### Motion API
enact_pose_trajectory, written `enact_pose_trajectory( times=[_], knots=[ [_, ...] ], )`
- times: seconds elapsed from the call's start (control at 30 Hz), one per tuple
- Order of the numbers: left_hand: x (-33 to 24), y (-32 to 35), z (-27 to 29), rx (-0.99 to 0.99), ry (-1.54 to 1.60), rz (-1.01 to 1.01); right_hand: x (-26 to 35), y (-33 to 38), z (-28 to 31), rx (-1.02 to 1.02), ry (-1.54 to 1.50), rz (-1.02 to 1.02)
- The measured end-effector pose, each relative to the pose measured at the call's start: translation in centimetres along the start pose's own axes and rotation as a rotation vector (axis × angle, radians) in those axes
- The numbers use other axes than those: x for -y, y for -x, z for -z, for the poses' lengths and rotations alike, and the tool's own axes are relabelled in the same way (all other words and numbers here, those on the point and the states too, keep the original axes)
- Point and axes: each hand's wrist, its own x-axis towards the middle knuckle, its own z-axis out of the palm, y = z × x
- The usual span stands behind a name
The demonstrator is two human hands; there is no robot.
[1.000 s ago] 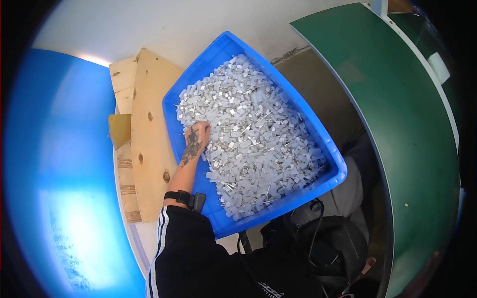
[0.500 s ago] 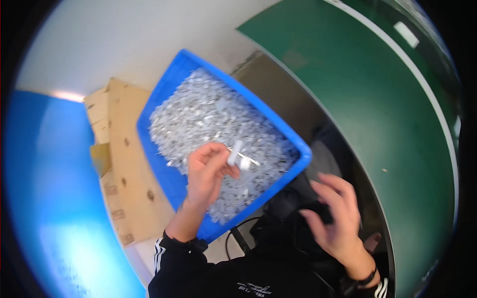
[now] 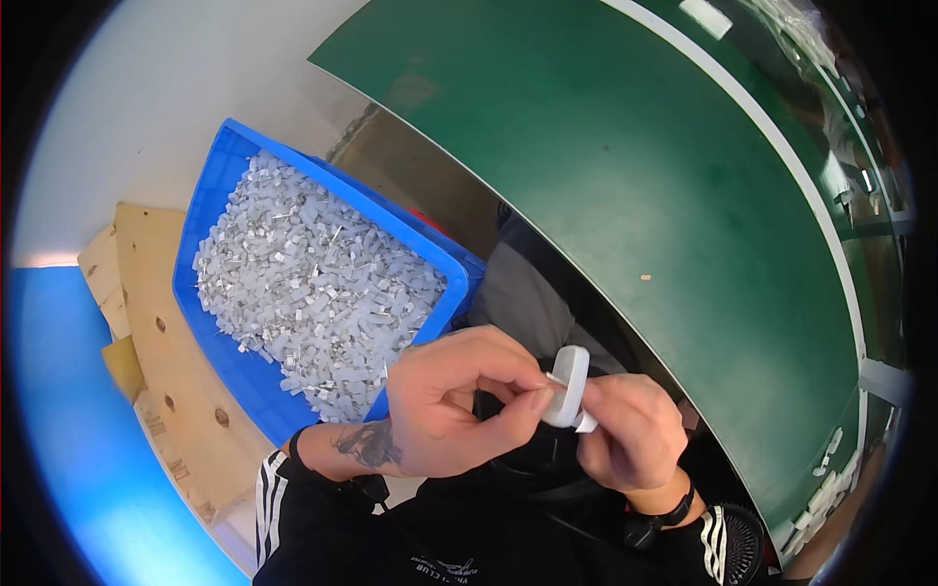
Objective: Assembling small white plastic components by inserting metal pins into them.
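Note:
A small white plastic piece [image 3: 569,386] with rounded ends is held between my two hands, in front of my body. My left hand [image 3: 454,400] pinches its left side with thumb and forefinger. From the other side, the fingers of my right hand [image 3: 637,430] grip it, and a small white tab sticks out by these fingertips. The details where the fingers meet it are partly covered. To the left stands a blue bin [image 3: 239,376] heaped with many small whitish plastic pieces [image 3: 313,283] with shiny metal bits.
A green table [image 3: 606,195] with a pale edge strip curves along the right. White pieces [image 3: 821,503] lie near its lower right edge, and a white block [image 3: 705,18] sits at the top. Left of the bin is a wooden board [image 3: 166,342].
My left hand has moved right, from over the bin to before my body, with a white piece. My right hand has closed on the piece too. The view has shifted rightward.

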Motion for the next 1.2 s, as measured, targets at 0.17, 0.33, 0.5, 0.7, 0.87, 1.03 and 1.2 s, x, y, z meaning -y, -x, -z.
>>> enact_pose_trajectory(
  times=[0.17, 0.33, 0.5, 0.7, 0.87, 1.03, 1.2],
  knots=[
    [0.5, -0.8, -0.5, -0.018, -0.48, -0.322, -0.1, 0.3, 0.7, -0.045, -0.071, -0.204],
    [0.0, -1.6, 0.1, 0.181, -0.774, -0.423, -0.3, 1.1, 0.8, -0.065, -0.196, -0.33],
    [-0.3, -2.3, -0.9, 0.179, -0.797, -0.426, -0.7, 1.8, 0.4, -0.081, -0.288, -0.405],
    [0.4, -2.5, -0.8, 0.223, -0.358, -0.019, -0.9, 2.6, 0.4, -0.119, -0.375, -0.466],
    [0.4, -2.9, -0.6, 0.258, -0.425, -0.21, -1.2, 3.5, 0.1, -0.174, -0.45, -0.517],
    [1.4, -2.0, -1.1, 0.032, -0.341, -0.224, -1.0, 3.9, 0.2, -0.238, -0.69, -0.642],
    [1.0, -2.4, -0.9, 0.178, -0.616, -0.405, -1.3, 3.7, 0.1, -0.241, -0.711, -0.63]
  ],
)
